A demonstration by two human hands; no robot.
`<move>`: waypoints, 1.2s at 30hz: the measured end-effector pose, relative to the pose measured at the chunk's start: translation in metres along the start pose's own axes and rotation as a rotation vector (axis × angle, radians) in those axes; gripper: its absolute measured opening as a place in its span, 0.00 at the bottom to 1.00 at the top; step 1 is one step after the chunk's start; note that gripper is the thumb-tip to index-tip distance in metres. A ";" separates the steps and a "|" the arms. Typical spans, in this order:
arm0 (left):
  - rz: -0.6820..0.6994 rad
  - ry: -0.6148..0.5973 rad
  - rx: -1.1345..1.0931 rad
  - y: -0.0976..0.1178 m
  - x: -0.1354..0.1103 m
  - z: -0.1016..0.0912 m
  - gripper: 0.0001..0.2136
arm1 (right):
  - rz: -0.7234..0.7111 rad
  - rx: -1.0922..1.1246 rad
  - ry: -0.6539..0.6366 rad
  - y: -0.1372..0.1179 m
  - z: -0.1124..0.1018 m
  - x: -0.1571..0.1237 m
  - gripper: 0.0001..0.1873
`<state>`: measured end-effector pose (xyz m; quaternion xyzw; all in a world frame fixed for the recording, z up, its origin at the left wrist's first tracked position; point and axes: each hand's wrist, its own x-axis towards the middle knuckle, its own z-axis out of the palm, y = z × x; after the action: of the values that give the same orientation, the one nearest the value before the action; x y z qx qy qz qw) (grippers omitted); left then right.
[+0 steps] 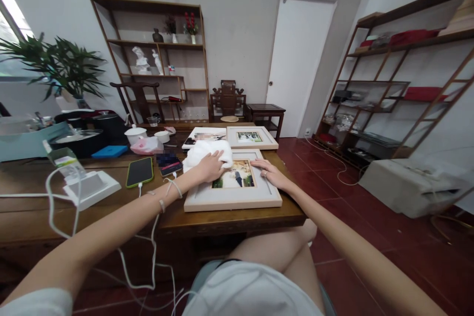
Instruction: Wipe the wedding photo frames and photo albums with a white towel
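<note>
A light wooden picture frame with a colour photo lies flat on the dark wooden table in front of me. My left hand presses a white cloth onto the frame's upper left part. My right hand rests flat on the frame's right border, fingers spread, a ring on one finger. A second framed photo and an unframed print lie just behind.
Left of the frame lie a green-cased phone on a white cable, a dark card, a white charger box, bowls and a blue box. A potted plant, shelves, chairs and a white door stand around. A grey printer sits on the red tiled floor.
</note>
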<state>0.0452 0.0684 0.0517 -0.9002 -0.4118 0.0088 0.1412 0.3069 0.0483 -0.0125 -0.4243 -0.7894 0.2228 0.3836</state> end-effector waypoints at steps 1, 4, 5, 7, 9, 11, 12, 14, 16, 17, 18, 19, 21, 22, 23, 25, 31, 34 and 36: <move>0.021 -0.013 -0.008 0.006 -0.007 -0.003 0.17 | -0.003 0.000 0.005 0.001 0.000 0.000 0.30; 0.155 -0.062 -0.055 0.031 -0.039 -0.021 0.16 | -0.015 -0.005 0.015 0.003 0.001 0.000 0.29; 0.210 -0.067 -0.077 0.040 -0.051 -0.029 0.16 | -0.018 -0.006 0.016 0.003 0.002 0.000 0.29; 0.241 -0.058 -0.129 0.055 -0.073 -0.043 0.17 | -0.020 -0.007 0.019 0.003 0.002 0.000 0.29; 0.213 -0.021 -0.198 0.064 -0.086 -0.051 0.17 | -0.017 -0.007 0.019 0.003 0.002 0.000 0.29; 0.181 0.017 -0.236 0.065 -0.087 -0.050 0.17 | -0.014 -0.009 0.018 0.003 0.001 0.000 0.29; 0.174 0.026 -0.232 0.063 -0.083 -0.046 0.18 | -0.015 -0.009 0.017 0.003 0.001 0.000 0.28; 0.146 0.034 -0.188 0.053 -0.067 -0.034 0.19 | -0.020 -0.009 0.015 0.003 0.001 -0.001 0.28; 0.095 0.041 -0.132 0.039 -0.045 -0.019 0.21 | -0.024 -0.010 0.017 0.003 0.001 -0.001 0.27; 0.060 0.049 -0.109 0.032 -0.034 -0.012 0.22 | -0.024 -0.012 0.018 0.003 0.001 -0.001 0.27; 0.027 0.055 -0.087 0.026 -0.024 -0.006 0.23 | -0.021 -0.014 0.017 0.003 0.001 -0.001 0.27; -0.001 0.059 -0.068 0.020 -0.014 -0.002 0.24 | -0.018 -0.016 0.015 0.002 0.000 -0.001 0.27; -0.034 0.050 -0.034 0.015 -0.002 0.004 0.23 | -0.009 -0.017 0.010 0.001 0.000 -0.001 0.26; -0.036 0.039 -0.019 0.015 0.001 0.004 0.22 | -0.007 -0.016 0.009 0.001 0.000 -0.001 0.26; -0.027 0.029 -0.006 0.016 0.001 0.002 0.21 | -0.007 -0.016 0.010 0.001 0.000 -0.001 0.26; 0.024 0.017 0.015 0.024 -0.007 -0.006 0.18 | -0.013 -0.015 0.012 0.001 0.000 -0.001 0.25; 0.204 -0.152 -0.044 0.063 -0.063 -0.056 0.16 | -0.010 -0.024 0.020 0.003 0.001 0.000 0.28; 0.211 -0.201 -0.106 0.079 -0.083 -0.068 0.17 | -0.013 -0.025 0.020 0.004 0.002 0.000 0.30; 0.176 -0.223 -0.145 0.083 -0.085 -0.066 0.18 | -0.015 -0.022 0.022 0.004 0.002 0.000 0.30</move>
<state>0.0592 -0.0631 0.0844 -0.9341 -0.3439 0.0912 0.0278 0.3073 0.0506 -0.0166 -0.4249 -0.7909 0.2065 0.3891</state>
